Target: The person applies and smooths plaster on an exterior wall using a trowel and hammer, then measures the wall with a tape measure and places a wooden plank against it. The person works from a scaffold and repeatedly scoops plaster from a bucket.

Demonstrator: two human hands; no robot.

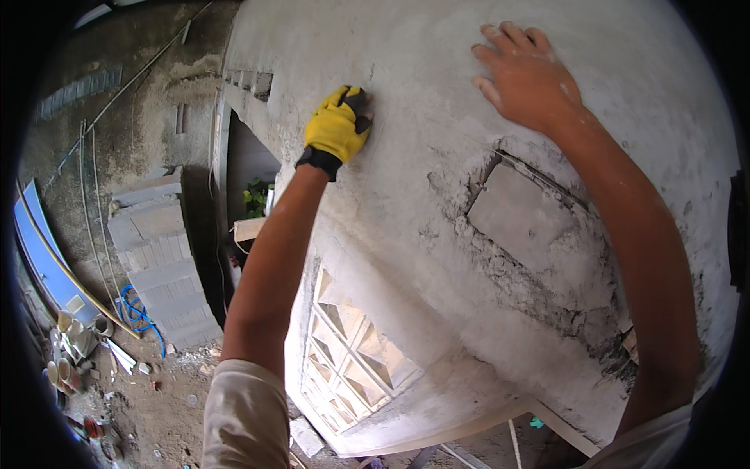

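Note:
My left hand (340,129) wears a yellow work glove with black fingers and a black cuff. It rests against the grey plastered wall (414,180) with its fingers curled. Anything inside the fingers is hidden from view. My right hand (531,78) is bare, with whitish dust on the fingers. Its fingers are apart and lie on the wall, higher up and to the right. Below the right hand, a rectangular patch (527,207) with rough, broken plaster edges is set in the wall.
A latticed opening (355,352) sits low in the wall. At left stand stacked grey blocks (156,250), a blue panel (51,250) and a blue hose (139,313). Buckets (66,371) and rubble lie on the dirt floor. A plant (256,197) shows through a gap.

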